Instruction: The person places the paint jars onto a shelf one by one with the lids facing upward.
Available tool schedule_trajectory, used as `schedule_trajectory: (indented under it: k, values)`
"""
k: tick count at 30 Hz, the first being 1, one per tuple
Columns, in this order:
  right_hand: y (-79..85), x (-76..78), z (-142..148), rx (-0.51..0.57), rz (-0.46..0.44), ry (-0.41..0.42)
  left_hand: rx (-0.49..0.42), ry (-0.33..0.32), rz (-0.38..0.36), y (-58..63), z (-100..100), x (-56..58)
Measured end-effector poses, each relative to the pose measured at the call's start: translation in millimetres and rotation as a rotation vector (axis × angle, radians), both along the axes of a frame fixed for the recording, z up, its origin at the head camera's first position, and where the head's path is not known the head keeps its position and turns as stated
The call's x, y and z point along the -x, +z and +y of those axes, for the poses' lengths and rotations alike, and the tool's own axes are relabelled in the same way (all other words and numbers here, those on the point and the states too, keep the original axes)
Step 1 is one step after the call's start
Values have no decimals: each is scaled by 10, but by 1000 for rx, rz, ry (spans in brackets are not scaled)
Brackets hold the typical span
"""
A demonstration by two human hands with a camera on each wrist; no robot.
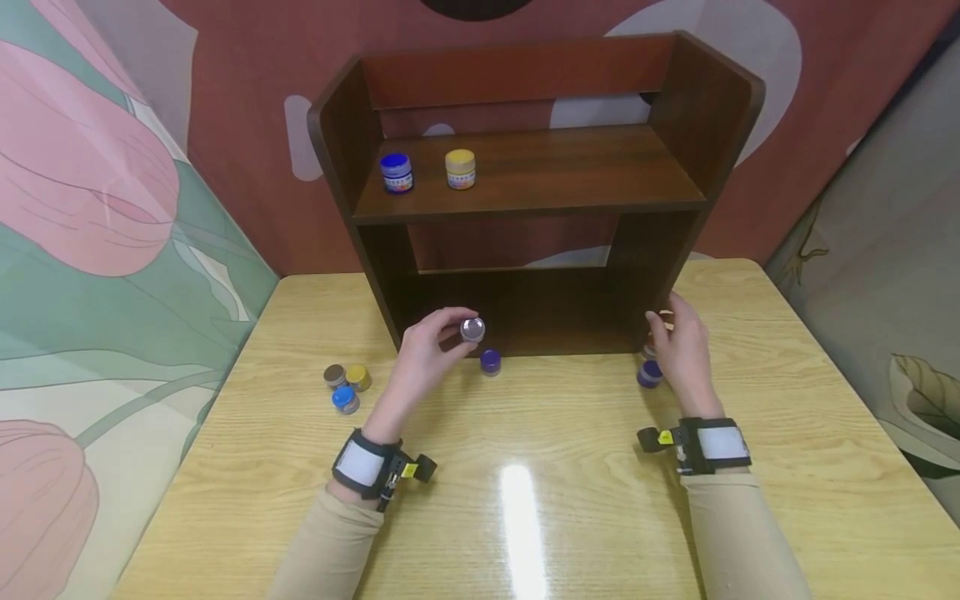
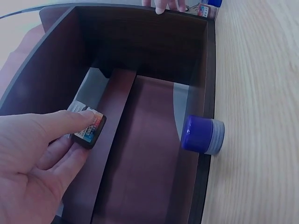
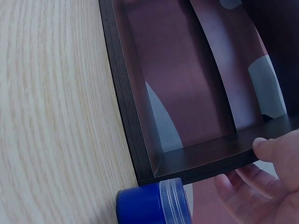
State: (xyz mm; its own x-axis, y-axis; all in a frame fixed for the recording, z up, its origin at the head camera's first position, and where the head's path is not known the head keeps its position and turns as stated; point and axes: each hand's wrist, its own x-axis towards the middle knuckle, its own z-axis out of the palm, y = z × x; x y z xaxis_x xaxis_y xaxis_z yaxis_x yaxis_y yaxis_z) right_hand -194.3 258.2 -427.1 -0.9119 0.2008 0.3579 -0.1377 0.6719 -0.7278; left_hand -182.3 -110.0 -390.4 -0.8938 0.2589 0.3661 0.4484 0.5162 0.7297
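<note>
My left hand pinches a small paint jar in front of the shelf's lower compartment. The left wrist view shows this jar's printed label and dark end. Below it, a purple-lidded jar stands at the front edge of the wooden shelf. At the shelf's right side panel, my right hand grips the edge, thumb on the near side and fingers on the outer side. Beside that hand stands a blue-purple-lidded jar, with another jar partly hidden behind it.
A blue-lidded jar and a yellow-lidded jar stand on the upper shelf board. To the left on the table are a brown-lidded jar, a yellow-lidded jar and a light-blue-lidded jar.
</note>
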Motion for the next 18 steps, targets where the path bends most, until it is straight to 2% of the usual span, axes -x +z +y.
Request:
schedule_trajectory:
  k: [18]
  values:
    - [-11, 4, 3, 1, 7, -1, 40, -4, 70, 86, 55, -63]
